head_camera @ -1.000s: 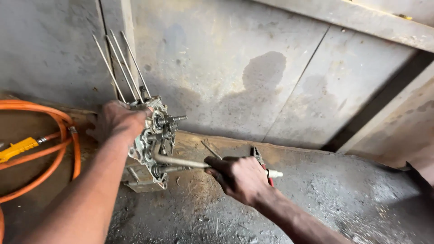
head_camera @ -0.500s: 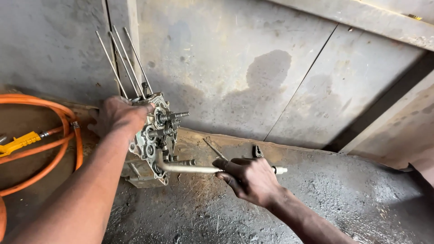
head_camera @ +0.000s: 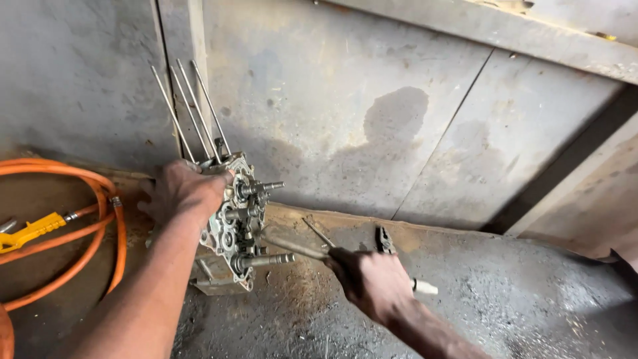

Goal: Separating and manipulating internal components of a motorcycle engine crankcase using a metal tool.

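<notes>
Head view: engine crankcase half [head_camera: 232,226] stands on edge on the grimy metal bench [head_camera: 505,312], against the steel wall panel; four long studs [head_camera: 193,110] rise from its top. Left hand [head_camera: 179,193] is closed over the casing's upper back edge, steadying it. Right hand [head_camera: 375,282] is wrapped shut around a metal bar [head_camera: 292,247] whose tip sits at the casing's lower face, near a protruding shaft [head_camera: 269,260] (exact contact point hard to tell). Pliers [head_camera: 383,239] lie just beyond the right hand. Orange hose [head_camera: 100,219] with a yellow nozzle [head_camera: 30,233] lies at left.

Judgement: levering calls for short, controlled strokes, left hand bracing hard so the casing does not tip.
</notes>
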